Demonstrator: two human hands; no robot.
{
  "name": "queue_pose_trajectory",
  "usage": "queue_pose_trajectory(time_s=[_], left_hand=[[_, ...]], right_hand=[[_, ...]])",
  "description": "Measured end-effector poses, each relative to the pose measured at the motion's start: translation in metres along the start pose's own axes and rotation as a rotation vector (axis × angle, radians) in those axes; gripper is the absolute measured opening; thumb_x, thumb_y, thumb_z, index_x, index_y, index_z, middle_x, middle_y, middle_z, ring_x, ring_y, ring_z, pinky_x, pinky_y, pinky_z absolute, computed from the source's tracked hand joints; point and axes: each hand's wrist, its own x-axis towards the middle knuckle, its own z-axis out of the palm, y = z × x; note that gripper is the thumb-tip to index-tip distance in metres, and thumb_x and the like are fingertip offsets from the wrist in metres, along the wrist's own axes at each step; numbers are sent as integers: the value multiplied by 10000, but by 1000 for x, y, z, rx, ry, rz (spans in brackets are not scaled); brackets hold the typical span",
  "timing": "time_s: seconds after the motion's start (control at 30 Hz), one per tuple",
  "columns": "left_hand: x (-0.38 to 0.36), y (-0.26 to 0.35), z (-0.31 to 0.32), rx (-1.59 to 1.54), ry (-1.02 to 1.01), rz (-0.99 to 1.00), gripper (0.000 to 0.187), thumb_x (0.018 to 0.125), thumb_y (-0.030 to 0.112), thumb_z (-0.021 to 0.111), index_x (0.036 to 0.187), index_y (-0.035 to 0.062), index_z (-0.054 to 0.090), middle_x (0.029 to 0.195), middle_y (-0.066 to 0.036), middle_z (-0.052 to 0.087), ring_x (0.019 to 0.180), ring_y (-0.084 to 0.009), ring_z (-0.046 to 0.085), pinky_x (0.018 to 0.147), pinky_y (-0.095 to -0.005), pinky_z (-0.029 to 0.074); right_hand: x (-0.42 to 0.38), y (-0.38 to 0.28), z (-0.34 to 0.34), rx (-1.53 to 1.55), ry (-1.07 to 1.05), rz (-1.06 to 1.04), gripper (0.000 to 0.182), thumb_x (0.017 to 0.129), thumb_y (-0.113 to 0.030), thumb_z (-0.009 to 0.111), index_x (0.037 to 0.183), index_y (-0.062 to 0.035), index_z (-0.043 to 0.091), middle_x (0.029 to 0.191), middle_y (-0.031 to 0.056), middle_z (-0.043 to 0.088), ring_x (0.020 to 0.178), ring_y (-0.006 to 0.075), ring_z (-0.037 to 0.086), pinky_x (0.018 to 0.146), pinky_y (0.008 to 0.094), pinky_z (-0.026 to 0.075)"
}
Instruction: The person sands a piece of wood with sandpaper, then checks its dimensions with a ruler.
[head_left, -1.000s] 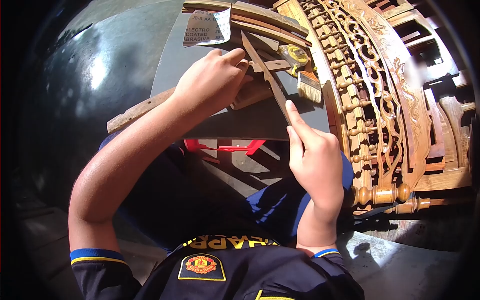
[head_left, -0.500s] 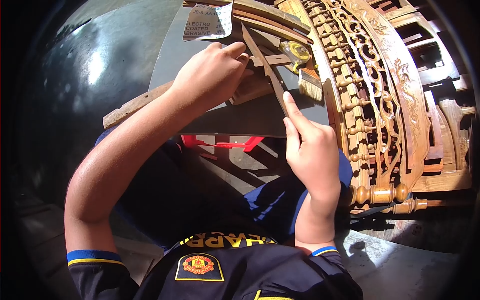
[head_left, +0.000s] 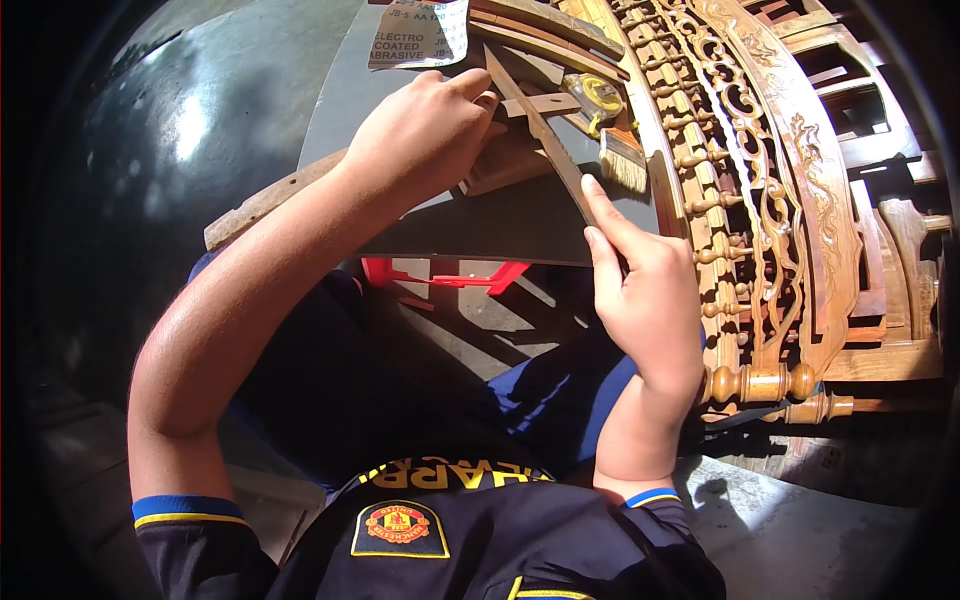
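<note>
My right hand (head_left: 650, 285) is closed round the near end of a long, narrow saw-like blade (head_left: 545, 137), with the index finger stretched along it. The blade slants up and left to a pointed tip and crosses a small wooden piece (head_left: 548, 104). My left hand (head_left: 432, 125) is closed beside the blade, over the wooden pieces; its fingertips are partly hidden, and they seem to grip the small wooden piece. Beneath both lies a dark grey board (head_left: 440, 235). A wooden block (head_left: 505, 165) rests on the board between my hands.
Sandpaper (head_left: 420, 35) lies at the top of the board. A yellow tape measure (head_left: 597, 98) and a brush (head_left: 624, 165) lie to the right. Carved wooden panels (head_left: 825, 210) stand farther right. A curved wooden strip (head_left: 265, 203) passes under my left forearm; a red plastic object (head_left: 450, 280) is below the board.
My right hand has moved down and to the right, drawing the blade with it. My left hand has stayed almost in place.
</note>
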Motion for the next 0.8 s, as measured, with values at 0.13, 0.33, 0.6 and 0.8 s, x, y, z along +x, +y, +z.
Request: queue_pose_trajectory(time_s=[0.13, 0.33, 0.6, 0.8], left_hand=[[-1, 1, -2, 11, -32, -32, 201, 999, 237, 734, 1001, 37, 720, 965, -111, 628, 893, -342, 708, 794, -466, 595], [2, -3, 1, 63, 4, 18, 199, 991, 230, 742, 1005, 32, 721, 956, -114, 627, 907, -350, 703, 810, -471, 590], [2, 4, -6, -24, -14, 5, 202, 991, 223, 732, 1025, 24, 717, 961, -122, 626, 897, -368, 693, 811, -477, 583], [-1, -2, -2, 40, 71, 78, 283, 1030, 284, 704, 989, 6, 740, 963, -114, 660, 784, -316, 731, 743, -415, 621]], right_hand=[[-26, -19, -42, -61, -111, 74, 476, 966, 31, 690, 1428, -81, 707, 756, 254, 658, 519, 282, 561, 587, 365, 467], [-55, -30, -75, -99, -136, 148, 536, 911, 114, 688, 1421, -48, 709, 813, 235, 726, 569, 257, 611, 646, 311, 506], [20, 0, 33, -112, 56, -61, 456, 970, -35, 702, 1424, -87, 701, 716, 250, 635, 612, 403, 629, 600, 467, 465], [-29, -12, -39, -1, -55, 26, 507, 950, 35, 692, 1441, -94, 701, 754, 246, 674, 548, 332, 623, 575, 377, 475]])
